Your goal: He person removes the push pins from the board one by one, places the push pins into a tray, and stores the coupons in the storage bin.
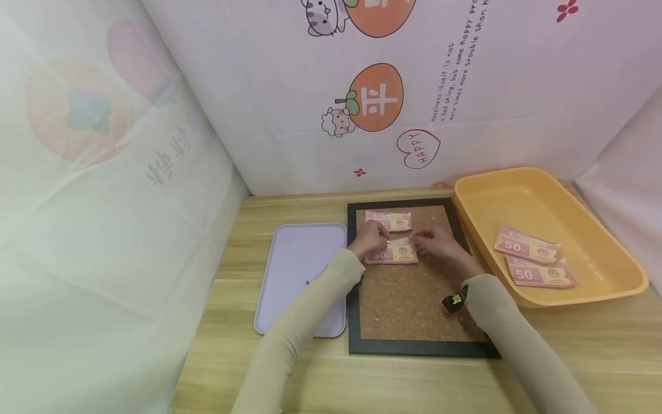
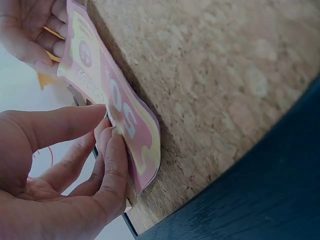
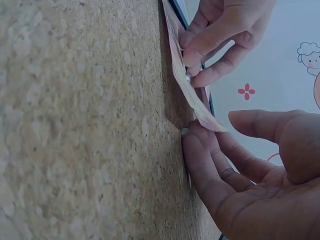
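A pink-and-yellow coupon [image 1: 393,255] printed with 50 lies across the cork board [image 1: 408,299], its edges lifted a little off the cork. My left hand [image 1: 371,238] pinches a small silver pushpin [image 3: 188,77] at the coupon's top edge, between thumb and fingertips. At the coupon's right end is my right hand [image 1: 437,242]; its thumb stands apart from the fingers [image 3: 197,155], which touch the cork beside the coupon's corner. Just above, a second coupon [image 1: 398,222] lies on the board with a pin at its top.
Right of the board, an orange-yellow bin [image 1: 538,195] holds more coupons [image 1: 540,273]. To the left lies a lavender tray [image 1: 305,244] with small dark bits, partly hidden by my left sleeve [image 1: 305,316]. The board has a black frame [image 1: 414,348]. Printed cloth [image 1: 289,115] walls the back.
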Demonstrator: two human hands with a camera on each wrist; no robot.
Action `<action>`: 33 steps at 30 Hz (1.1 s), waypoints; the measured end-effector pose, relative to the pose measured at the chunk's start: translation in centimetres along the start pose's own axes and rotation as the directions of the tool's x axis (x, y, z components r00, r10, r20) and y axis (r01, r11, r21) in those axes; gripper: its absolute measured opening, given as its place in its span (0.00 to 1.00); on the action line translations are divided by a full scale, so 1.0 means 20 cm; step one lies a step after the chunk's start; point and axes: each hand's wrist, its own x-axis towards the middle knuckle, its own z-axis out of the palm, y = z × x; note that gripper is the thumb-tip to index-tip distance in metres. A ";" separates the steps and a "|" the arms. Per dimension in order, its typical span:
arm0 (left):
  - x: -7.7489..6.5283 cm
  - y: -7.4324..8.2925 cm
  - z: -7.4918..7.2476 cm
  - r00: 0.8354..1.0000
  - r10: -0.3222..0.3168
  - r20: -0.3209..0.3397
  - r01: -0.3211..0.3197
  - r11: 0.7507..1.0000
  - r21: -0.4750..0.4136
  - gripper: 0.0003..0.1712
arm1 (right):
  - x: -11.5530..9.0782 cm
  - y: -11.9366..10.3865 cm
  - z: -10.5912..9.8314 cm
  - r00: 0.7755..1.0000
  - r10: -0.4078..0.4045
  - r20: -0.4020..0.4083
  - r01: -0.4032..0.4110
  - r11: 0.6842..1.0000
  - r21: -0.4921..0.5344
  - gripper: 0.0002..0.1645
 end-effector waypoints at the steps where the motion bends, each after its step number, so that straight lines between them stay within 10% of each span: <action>1: 0.00 0.00 0.00 1.000 0.001 -0.001 -0.001 1.000 0.006 0.15 | 0.00 0.00 0.00 1.000 -0.002 0.000 0.002 1.000 0.004 0.27; 24: 0.03 0.02 0.04 1.000 0.017 -0.023 -0.009 0.960 0.281 0.11 | 0.02 0.04 0.00 0.998 -0.022 -0.056 0.022 1.000 0.007 0.21; 33: 0.04 0.02 0.07 1.000 0.028 -0.013 -0.024 0.965 0.263 0.15 | 0.03 0.06 0.00 0.997 0.005 -0.083 -0.007 1.000 -0.029 0.19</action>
